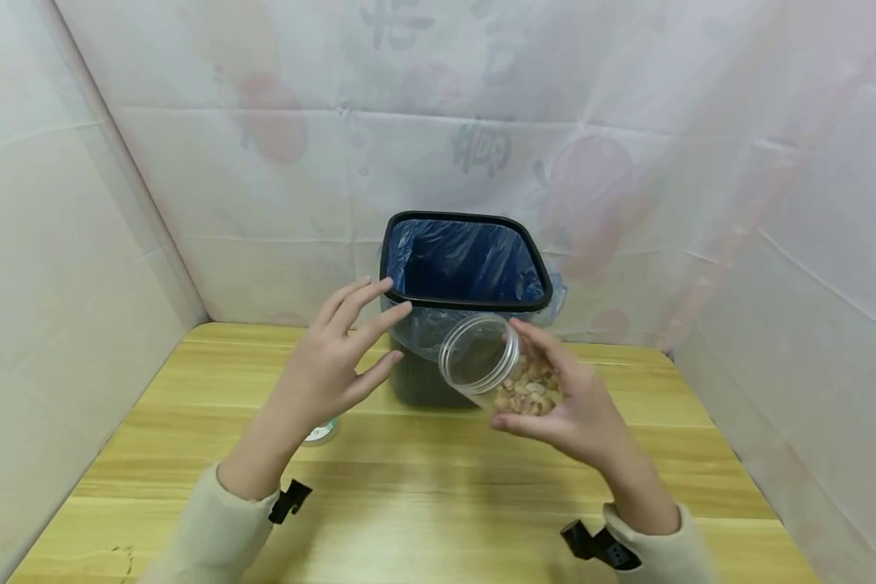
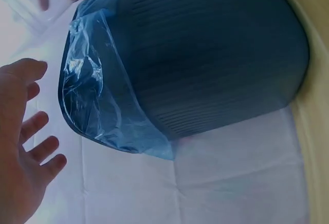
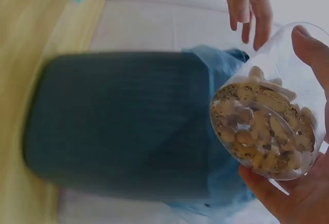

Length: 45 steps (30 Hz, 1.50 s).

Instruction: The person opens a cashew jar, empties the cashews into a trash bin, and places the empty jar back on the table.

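Note:
My right hand [image 1: 573,405] grips a clear plastic jar [image 1: 479,357] tilted on its side, its uncapped mouth facing left and toward the bin. Tan nut-like pieces [image 3: 262,131] lie in the jar, gathered toward its base. My left hand [image 1: 328,357] holds nothing; its fingers are spread near the bin's front left rim. Behind both hands stands a dark bin [image 2: 205,54] with a black rim, lined with a blue plastic bag [image 1: 467,251] that folds over the outside. The jar overlaps the bin's front in the head view.
A round lid with a printed label [image 1: 321,432] lies on the wooden table [image 1: 423,503], partly hidden by my left wrist. Pale printed cloth [image 1: 628,97] hangs behind and on both sides, close behind the bin. Black camera mounts [image 1: 289,501] sit at both wrists.

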{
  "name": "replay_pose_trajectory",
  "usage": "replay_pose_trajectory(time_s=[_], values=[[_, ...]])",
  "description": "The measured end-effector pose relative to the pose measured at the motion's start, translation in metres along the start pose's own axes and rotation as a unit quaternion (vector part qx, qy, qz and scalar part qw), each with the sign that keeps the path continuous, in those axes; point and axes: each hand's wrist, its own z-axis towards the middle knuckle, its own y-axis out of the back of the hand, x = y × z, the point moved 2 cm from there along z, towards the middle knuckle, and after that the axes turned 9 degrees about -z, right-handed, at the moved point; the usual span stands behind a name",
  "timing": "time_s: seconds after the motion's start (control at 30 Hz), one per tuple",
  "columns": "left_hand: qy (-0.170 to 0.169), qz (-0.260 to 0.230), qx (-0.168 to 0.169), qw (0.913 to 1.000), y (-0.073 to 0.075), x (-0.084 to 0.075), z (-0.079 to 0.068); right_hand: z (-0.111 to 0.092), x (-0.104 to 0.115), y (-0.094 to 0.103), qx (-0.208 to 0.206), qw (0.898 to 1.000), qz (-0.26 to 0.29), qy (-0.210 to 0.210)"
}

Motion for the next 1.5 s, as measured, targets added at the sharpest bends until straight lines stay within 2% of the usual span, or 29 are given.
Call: replay_pose_trajectory(time_s=[0.1, 0.2, 0.3, 0.6, 0.9, 1.17, 1.3, 1.5], values=[[-0.011, 0.025, 0.050, 0.9984, -0.002, 0.005, 0.009, 0.010, -0.002, 0.018, -0.002, 1.000, -0.022, 0.014], [-0.024, 0.046, 0.085, 0.9950, -0.003, 0.009, 0.013, 0.020, -0.003, 0.033, -0.010, 0.999, -0.035, 0.034], [-0.035, 0.054, 0.108, 0.9921, -0.004, 0.012, 0.014, 0.029, -0.003, 0.047, -0.014, 0.998, -0.046, 0.041], [-0.039, 0.060, 0.158, 0.9847, -0.005, 0.012, 0.023, 0.064, -0.016, 0.075, 0.016, 0.996, -0.091, 0.006], [-0.055, 0.075, 0.167, 0.9816, -0.008, 0.012, 0.027, 0.092, -0.025, 0.083, 0.066, 0.991, -0.120, 0.013], [-0.037, 0.085, 0.169, 0.9812, -0.010, 0.014, 0.028, 0.112, -0.032, 0.089, 0.092, 0.982, -0.164, 0.012], [-0.040, 0.088, 0.158, 0.9827, -0.013, 0.015, 0.027, 0.119, -0.034, 0.091, 0.117, 0.976, -0.185, 0.002], [-0.049, 0.093, 0.128, 0.9862, -0.020, 0.016, 0.026, 0.130, -0.035, 0.094, 0.147, 0.963, -0.227, 0.010]])
